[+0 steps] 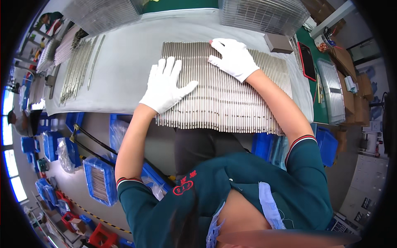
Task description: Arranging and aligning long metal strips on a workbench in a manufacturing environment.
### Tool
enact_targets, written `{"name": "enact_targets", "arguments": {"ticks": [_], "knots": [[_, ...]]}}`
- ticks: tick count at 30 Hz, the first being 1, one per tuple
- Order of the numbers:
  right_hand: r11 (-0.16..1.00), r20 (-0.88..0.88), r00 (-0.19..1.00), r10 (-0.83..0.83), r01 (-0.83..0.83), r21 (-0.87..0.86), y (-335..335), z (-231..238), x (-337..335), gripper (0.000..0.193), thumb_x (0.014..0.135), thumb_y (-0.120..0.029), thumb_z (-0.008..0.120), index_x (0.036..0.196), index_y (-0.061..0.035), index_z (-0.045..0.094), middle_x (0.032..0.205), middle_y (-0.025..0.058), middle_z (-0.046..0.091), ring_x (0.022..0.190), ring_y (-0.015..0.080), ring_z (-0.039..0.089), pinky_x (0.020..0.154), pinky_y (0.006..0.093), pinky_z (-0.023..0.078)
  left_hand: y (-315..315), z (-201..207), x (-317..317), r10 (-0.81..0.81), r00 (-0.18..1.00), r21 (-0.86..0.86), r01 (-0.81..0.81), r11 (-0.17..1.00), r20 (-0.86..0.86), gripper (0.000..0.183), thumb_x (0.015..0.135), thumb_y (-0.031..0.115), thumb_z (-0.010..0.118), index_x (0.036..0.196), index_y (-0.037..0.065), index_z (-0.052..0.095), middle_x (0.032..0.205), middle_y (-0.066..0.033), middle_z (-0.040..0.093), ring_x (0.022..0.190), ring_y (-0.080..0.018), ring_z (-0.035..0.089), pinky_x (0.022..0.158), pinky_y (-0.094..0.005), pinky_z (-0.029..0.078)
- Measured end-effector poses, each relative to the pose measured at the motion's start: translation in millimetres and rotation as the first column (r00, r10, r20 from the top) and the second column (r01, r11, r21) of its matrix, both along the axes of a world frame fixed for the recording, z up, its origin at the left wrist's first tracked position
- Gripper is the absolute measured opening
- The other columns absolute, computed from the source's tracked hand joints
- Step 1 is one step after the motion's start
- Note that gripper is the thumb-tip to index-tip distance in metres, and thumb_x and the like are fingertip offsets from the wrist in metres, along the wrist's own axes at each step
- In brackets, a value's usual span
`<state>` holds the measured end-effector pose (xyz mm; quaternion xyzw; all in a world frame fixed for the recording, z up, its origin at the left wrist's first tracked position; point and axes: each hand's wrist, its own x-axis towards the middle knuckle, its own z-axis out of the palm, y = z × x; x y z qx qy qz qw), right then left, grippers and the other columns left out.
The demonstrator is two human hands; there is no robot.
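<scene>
A wide row of thin metal rods (231,95) lies side by side on the white-covered table, their near ends reaching the table's front edge. My left hand (165,85), in a white glove, rests flat on the left side of the row with its fingers stretched out and its thumb apart. Farther up the rods lies my right hand (234,58), also gloved in white, near their far ends. Its thumb and fingers are spread, and one fingertip shows bare. Neither hand is wrapped round anything. What lies under the palms is hidden.
More loose rods (80,68) lie at the table's left. Clear plastic trays (260,16) stand along the back. At the right are a grey-brown block (278,43), a red-edged phone (306,61) and another clear tray (332,91). A blue crate of rods (100,182) sits on the floor.
</scene>
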<state>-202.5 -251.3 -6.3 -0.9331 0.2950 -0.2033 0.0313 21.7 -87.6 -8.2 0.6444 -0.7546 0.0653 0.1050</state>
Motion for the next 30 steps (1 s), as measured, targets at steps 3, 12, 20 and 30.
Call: {"name": "enact_targets", "arguments": {"ticks": [3, 12, 20, 30], "knots": [[0.997, -0.016, 0.997, -0.078, 0.078, -0.025, 7, 5, 16, 0.056, 0.093, -0.053, 0.060, 0.124, -0.0070, 0.066, 0.119, 0.0135, 0.070, 0.107, 0.0334, 0.068, 0.091, 0.0457, 0.056, -43, -3, 31, 0.025, 0.988, -0.038, -0.031, 0.999, -0.150, 0.056, 0.100, 0.046, 0.059, 0.144, 0.011, 0.058, 0.150, -0.0245, 0.051, 0.139, -0.0454, 0.045, 0.116, -0.0500, 0.038], [0.968, -0.096, 0.970, -0.223, 0.232, 0.097, 0, 6, 27, 0.060, 0.090, -0.062, 0.057, 0.123, -0.0135, 0.071, 0.131, 0.0092, 0.068, 0.117, 0.0301, 0.066, 0.099, 0.0445, 0.052, -109, -2, 25, 0.051, 0.971, -0.002, -0.053, 0.999, -0.234, 0.046, 0.093, 0.062, 0.061, 0.121, 0.031, 0.078, 0.113, -0.0161, 0.070, 0.108, -0.0321, 0.066, 0.096, -0.0420, 0.053], [0.942, -0.144, 0.947, -0.287, 0.306, 0.135, 19, 12, 30, 0.064, 0.089, -0.068, 0.055, 0.126, -0.0170, 0.069, 0.131, 0.0102, 0.067, 0.117, 0.0298, 0.066, 0.096, 0.0473, 0.053, -97, 13, 16, 0.118, 0.977, 0.123, -0.097, 0.988, -0.178, 0.056, 0.091, 0.070, 0.057, 0.128, 0.031, 0.075, 0.128, -0.0214, 0.064, 0.119, -0.0349, 0.061, 0.103, -0.0420, 0.049], [0.968, -0.157, 0.968, -0.195, 0.215, 0.127, 52, 14, 15, 0.066, 0.092, -0.063, 0.056, 0.136, -0.0149, 0.062, 0.147, 0.0118, 0.057, 0.131, 0.0287, 0.058, 0.111, 0.0467, 0.042, -56, 13, 11, -0.033, 0.997, 0.026, 0.035, 0.999, -0.073, 0.048, 0.098, 0.056, 0.055, 0.127, 0.023, 0.074, 0.123, -0.0194, 0.068, 0.110, -0.0349, 0.066, 0.097, -0.0449, 0.052]]}}
